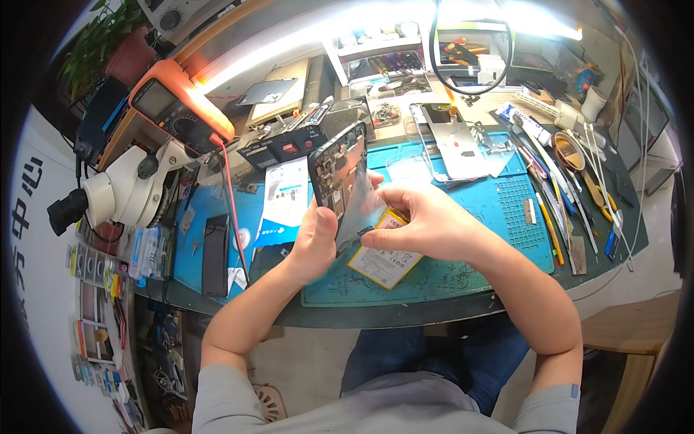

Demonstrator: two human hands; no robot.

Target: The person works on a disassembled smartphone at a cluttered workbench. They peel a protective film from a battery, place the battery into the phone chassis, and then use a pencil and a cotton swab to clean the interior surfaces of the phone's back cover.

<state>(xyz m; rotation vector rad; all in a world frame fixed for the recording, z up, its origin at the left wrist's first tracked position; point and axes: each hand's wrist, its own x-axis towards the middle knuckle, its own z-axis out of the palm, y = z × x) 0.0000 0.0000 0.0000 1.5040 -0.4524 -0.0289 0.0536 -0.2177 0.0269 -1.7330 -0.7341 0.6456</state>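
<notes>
- A flat rectangular battery pack [385, 254] with a yellow edge and a white label lies on the blue-green work mat [470, 275], just under the hands.
- A white and blue printed leaflet [283, 199] lies on the mat to the left, touching the base of the left hand [314, 242].
- Small labelled packets in clear sleeves [97, 289] hang in rows at the far left edge.
- A white sign with dark characters [25, 210] runs down the left wall.
- The opened phone [338, 181] stands tilted above the mat, its dark inside with boards and parts showing.
- The left hand wraps its lower edge firmly.
- The right hand [426, 220] pinches a clear film [365, 206] on the phone's side between thumb and fingertips.
</notes>
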